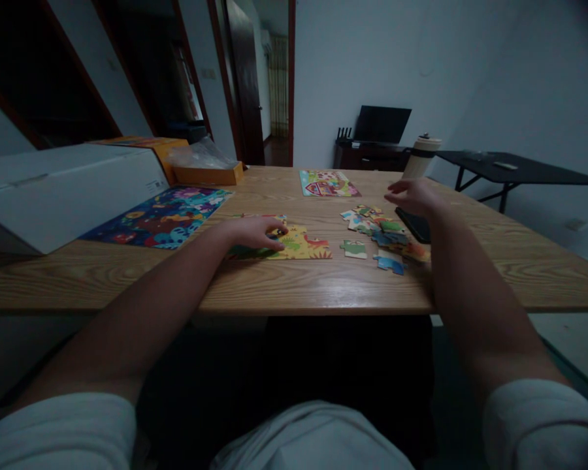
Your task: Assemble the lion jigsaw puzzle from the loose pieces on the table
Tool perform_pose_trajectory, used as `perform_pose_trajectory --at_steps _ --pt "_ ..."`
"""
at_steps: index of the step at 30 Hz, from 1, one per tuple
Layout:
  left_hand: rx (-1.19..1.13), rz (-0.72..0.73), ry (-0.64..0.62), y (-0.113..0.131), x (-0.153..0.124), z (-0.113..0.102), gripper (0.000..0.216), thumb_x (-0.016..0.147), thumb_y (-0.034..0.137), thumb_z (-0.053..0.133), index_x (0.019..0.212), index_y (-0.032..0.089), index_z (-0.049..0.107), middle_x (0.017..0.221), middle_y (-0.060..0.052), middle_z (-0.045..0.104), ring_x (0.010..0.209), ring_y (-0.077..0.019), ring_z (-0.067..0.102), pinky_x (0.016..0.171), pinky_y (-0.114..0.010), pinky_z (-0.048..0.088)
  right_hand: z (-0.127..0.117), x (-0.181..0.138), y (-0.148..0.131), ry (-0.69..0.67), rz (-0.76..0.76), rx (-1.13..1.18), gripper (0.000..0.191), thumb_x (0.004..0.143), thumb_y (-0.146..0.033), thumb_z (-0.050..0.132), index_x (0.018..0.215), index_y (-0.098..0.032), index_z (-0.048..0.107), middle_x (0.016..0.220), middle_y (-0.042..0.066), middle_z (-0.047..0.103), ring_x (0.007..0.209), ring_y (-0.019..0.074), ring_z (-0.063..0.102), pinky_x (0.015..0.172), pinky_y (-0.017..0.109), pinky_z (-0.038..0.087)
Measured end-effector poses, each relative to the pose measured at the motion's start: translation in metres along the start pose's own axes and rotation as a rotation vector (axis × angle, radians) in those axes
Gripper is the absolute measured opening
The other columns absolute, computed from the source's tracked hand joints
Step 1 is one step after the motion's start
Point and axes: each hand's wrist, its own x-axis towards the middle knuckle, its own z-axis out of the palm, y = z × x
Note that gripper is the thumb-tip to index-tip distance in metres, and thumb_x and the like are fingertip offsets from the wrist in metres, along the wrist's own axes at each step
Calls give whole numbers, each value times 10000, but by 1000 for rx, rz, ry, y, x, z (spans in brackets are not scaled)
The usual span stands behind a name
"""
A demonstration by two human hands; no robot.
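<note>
While the wooden table (pixel 127 274) carries a big white box (pixel 53 189) on its left and a finished blue puzzle (pixel 161 215) beside that, the work sits near the middle: a partly built puzzle (pixel 304 245), lying flat just back from the near edge. Its long axis runs left to right, parallel with that edge, and its picture seems to face the person. The left hand (pixel 255 232) rests on its left part, fingers curled down onto it; whether they pinch a piece I cannot tell. To the right lies a heap of loose pieces (pixel 372 225), flat and turned every which way, with a dark phone (pixel 416 225) at its far right side. The right hand (pixel 411 194) hovers over that heap, fingers loosely bent and spread, holding nothing. Between puzzle and heap sits a single piece (pixel 353 249), apart from both. Such pieces are likely light, stiff card, thin and awkward to lift off smooth wood. A pinch at opposite edges, or a slide first, looks the best hold.
</note>
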Motion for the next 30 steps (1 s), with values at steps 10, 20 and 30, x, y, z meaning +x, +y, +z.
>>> perform_pose_trajectory --at_steps 10,20,30 --pt "29 -21 -11 -1 1 0 750 848 630 564 1476 226 490 1546 -104 469 1353 -267 483 1105 -343 352 34 12 10 -478 123 -321 454 832 -549 681 1019 -152 799 1062 148 756 886 274 693 744 343 506" --pt "17 -14 14 -2 2 3 740 842 651 551 1467 259 504 1534 -81 490 1343 -282 488 1093 -366 359 54 25 33 -315 46 -262 600 784 -470 732 1302 -183 642 1121 123 736 930 265 693 743 325 522" --pt "21 -8 15 -1 2 2 731 843 641 553 1465 259 503 1520 -79 507 1335 -260 502 1087 -350 372 47 17 33 -187 78 267 707 739 -301 816 1376 -178 536 1098 118 709 793 186 682 625 259 524"
